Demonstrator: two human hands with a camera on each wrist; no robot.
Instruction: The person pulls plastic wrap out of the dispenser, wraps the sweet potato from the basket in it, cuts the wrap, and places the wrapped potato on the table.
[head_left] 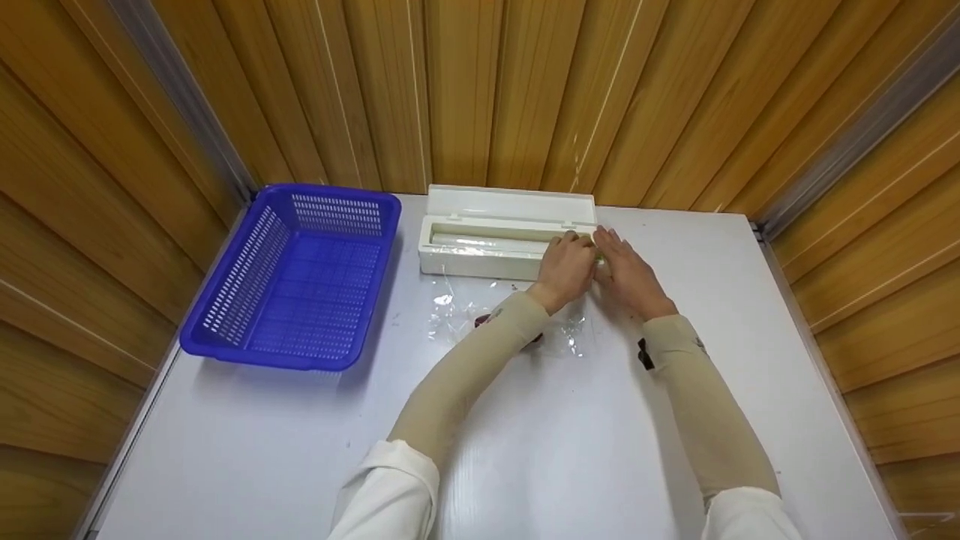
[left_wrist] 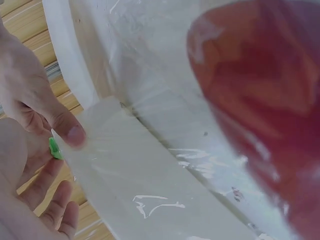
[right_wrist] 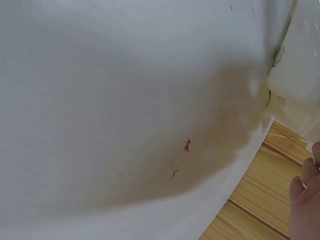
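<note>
A white cling film box stands with its lid raised and a film roll inside. My left hand curls over the box's front edge near its right end, gripping the small green slider there. Against that end lies my right hand, fingers fairly straight. Clear film runs from the box over the table. A dark red object lies beneath it, partly behind my left arm. It looks large and red in the left wrist view; its kind is unclear.
A blue plastic basket stands left of the box on the white table. Wood-patterned walls close in the back and both sides. Small reddish marks spot the table in the right wrist view.
</note>
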